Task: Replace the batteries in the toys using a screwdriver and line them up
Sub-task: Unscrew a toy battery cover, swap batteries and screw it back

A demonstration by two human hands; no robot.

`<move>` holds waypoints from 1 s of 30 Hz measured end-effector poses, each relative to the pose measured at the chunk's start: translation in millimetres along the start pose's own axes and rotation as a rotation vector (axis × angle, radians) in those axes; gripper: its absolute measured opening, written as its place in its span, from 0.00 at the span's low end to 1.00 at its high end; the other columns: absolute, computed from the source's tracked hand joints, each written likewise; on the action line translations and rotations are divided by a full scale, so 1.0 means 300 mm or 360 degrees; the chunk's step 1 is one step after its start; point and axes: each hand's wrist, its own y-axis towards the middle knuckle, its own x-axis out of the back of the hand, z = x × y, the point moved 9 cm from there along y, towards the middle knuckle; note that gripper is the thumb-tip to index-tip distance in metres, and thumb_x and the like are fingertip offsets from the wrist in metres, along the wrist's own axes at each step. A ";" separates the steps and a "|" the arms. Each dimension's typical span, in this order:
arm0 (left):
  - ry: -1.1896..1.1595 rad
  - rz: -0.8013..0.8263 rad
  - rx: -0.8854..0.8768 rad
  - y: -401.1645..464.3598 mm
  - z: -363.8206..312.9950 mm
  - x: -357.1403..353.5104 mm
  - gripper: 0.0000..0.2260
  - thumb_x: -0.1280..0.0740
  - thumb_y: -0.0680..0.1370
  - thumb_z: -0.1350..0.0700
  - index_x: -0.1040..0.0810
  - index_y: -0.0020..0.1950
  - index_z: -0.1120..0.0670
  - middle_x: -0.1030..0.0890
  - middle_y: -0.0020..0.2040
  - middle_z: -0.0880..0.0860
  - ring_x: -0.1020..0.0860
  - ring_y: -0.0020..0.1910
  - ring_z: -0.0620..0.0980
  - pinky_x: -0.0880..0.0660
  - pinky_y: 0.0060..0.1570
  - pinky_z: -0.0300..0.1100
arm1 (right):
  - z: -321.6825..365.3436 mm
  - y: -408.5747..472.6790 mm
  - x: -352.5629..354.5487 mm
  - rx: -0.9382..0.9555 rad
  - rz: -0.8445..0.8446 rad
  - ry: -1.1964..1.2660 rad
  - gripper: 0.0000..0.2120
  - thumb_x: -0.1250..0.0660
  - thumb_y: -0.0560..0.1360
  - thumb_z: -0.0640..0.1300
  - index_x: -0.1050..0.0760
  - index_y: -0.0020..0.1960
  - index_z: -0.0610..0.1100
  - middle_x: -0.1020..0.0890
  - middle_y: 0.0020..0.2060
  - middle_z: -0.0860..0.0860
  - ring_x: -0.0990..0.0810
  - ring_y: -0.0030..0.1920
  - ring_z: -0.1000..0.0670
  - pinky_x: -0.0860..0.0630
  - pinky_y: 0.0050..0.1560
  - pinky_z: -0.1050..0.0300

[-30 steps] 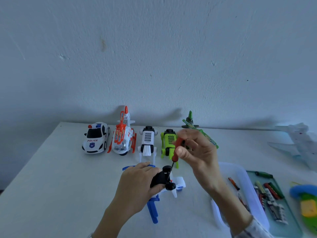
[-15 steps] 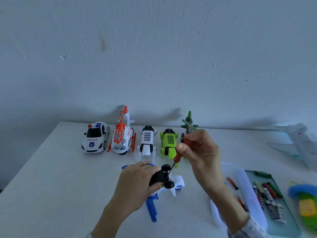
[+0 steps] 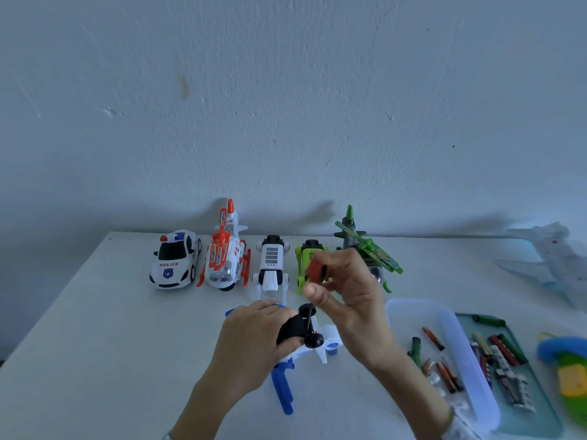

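My left hand (image 3: 254, 341) grips a blue and white toy helicopter (image 3: 313, 341) turned belly up on the white table (image 3: 95, 344), its black underside and wheels facing me. My right hand (image 3: 346, 293) pinches a red-handled screwdriver (image 3: 316, 269) just above the toy, lifted off it and blurred. Behind them stands a row of toys: a police car (image 3: 174, 260), an orange and white helicopter (image 3: 224, 255), a white and black vehicle (image 3: 271, 263), a lime green vehicle (image 3: 306, 252) and a green helicopter (image 3: 368, 249).
A clear plastic tray (image 3: 444, 312) at the right holds loose batteries and small parts. A green tray (image 3: 521, 404) beside it holds several batteries. A blue, green and yellow toy (image 3: 568, 369) lies at the far right edge, a pale toy plane (image 3: 540, 262) behind it.
My right hand has lifted the screwdriver up and away from the toy's underside; its tip no longer touches the screw area. My left hand keeps its hold on the helicopter.
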 end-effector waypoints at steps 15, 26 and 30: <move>0.0032 -0.0041 -0.0029 -0.012 -0.018 0.014 0.11 0.30 0.67 0.39 0.21 0.42 0.44 0.24 0.31 0.40 0.26 0.31 0.41 0.38 0.31 0.33 | -0.003 0.032 -0.040 -0.0055 -0.0107 -0.0081 0.18 0.29 0.70 0.38 0.26 0.45 0.62 0.20 0.37 0.49 0.22 0.36 0.44 0.23 0.39 0.43; 0.0055 -0.0084 -0.0058 -0.011 -0.019 0.015 0.15 0.40 0.71 0.37 0.19 0.43 0.44 0.20 0.34 0.40 0.21 0.35 0.41 0.31 0.30 0.35 | -0.015 0.037 0.059 -0.0184 -0.0222 -0.0036 0.11 0.31 0.74 0.33 0.31 0.46 0.46 0.21 0.34 0.43 0.24 0.29 0.45 0.23 0.35 0.50; 0.0030 -0.0043 -0.0041 -0.007 -0.005 -0.001 0.17 0.43 0.71 0.36 0.20 0.44 0.43 0.21 0.34 0.39 0.22 0.35 0.42 0.30 0.30 0.36 | -0.023 0.021 0.093 -0.0184 -0.0262 0.0133 0.09 0.30 0.73 0.38 0.28 0.45 0.50 0.18 0.44 0.43 0.22 0.35 0.43 0.22 0.38 0.52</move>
